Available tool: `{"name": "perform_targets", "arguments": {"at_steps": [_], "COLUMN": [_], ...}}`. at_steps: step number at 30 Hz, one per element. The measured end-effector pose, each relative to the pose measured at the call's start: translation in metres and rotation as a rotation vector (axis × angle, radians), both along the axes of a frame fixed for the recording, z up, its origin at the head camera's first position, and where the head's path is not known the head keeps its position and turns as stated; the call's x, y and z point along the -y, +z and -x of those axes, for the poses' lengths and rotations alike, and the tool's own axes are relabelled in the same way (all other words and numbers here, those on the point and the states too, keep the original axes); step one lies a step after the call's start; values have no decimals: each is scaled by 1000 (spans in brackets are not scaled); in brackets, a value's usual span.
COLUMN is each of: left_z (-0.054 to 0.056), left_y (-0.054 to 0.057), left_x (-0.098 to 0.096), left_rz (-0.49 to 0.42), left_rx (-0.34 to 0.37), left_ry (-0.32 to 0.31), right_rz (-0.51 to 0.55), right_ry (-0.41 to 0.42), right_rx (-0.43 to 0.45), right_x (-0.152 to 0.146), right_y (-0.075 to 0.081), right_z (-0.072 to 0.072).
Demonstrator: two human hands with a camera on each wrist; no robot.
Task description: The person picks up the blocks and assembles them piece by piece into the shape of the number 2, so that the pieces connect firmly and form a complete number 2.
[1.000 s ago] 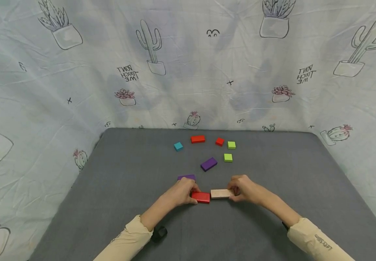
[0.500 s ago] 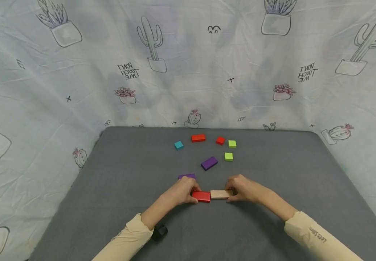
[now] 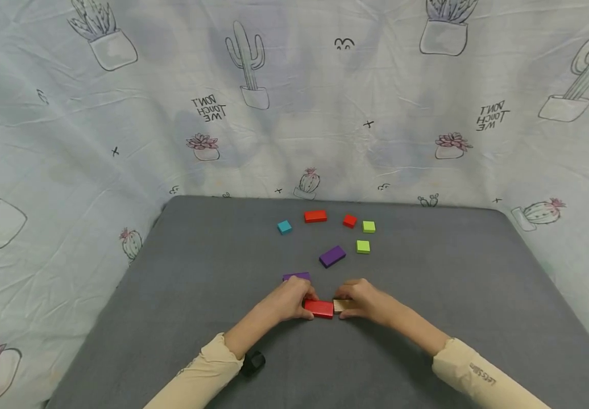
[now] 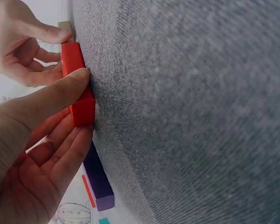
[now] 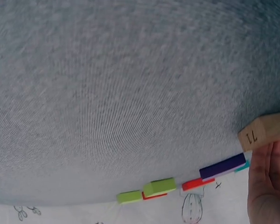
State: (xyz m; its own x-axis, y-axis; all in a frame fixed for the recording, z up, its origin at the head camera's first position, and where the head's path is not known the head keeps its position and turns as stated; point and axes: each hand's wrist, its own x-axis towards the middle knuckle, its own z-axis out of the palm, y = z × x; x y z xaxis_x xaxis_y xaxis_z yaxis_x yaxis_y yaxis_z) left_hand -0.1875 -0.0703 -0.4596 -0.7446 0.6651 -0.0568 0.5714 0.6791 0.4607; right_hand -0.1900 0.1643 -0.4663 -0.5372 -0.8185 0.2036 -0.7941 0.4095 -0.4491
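My left hand (image 3: 286,300) pinches a red rectangular block (image 3: 319,309) lying on the grey cloth, thumb on the near side and fingers on the far side. End to end with it lies a plain wooden block (image 3: 342,306), touching it or nearly so. Thumb and fingers of my right hand (image 3: 368,301) grip the wooden block and cover its right part. In the right wrist view, a number is printed on the wooden block's end (image 5: 251,138). The left wrist view has the red block (image 4: 73,58) between my left thumb and fingers, with the right hand (image 4: 23,56) beyond.
Just behind my left hand lies a purple block (image 3: 297,276), partly hidden; another purple block (image 3: 332,257) is farther back. Beyond them are two green blocks (image 3: 363,247), a small red block (image 3: 349,221), a long red block (image 3: 315,216) and a blue block (image 3: 285,227).
My right hand has slid left along the wooden block, covering more of it. The narrow gap between the wooden and red blocks has closed or nearly closed. My left hand keeps its hold.
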Motion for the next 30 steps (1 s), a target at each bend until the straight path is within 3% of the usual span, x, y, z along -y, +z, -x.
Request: {"name": "perform_targets", "arguments": {"at_steps": [9, 20, 30], "left_z": [0, 0, 0], "left_y": [-2, 0, 0], "left_x": [-1, -2, -2], "left_rz": [-16, 2, 1], "left_rx": [-20, 12, 4], "left_ry": [-7, 17, 17], "right_rz": [68, 96, 61], "right_ry": [8, 13, -59], "right_rx": [-8, -31, 15], "right_x": [10, 14, 21], "right_y": [-7, -6, -5], "right_z": [-3, -6, -5]}}
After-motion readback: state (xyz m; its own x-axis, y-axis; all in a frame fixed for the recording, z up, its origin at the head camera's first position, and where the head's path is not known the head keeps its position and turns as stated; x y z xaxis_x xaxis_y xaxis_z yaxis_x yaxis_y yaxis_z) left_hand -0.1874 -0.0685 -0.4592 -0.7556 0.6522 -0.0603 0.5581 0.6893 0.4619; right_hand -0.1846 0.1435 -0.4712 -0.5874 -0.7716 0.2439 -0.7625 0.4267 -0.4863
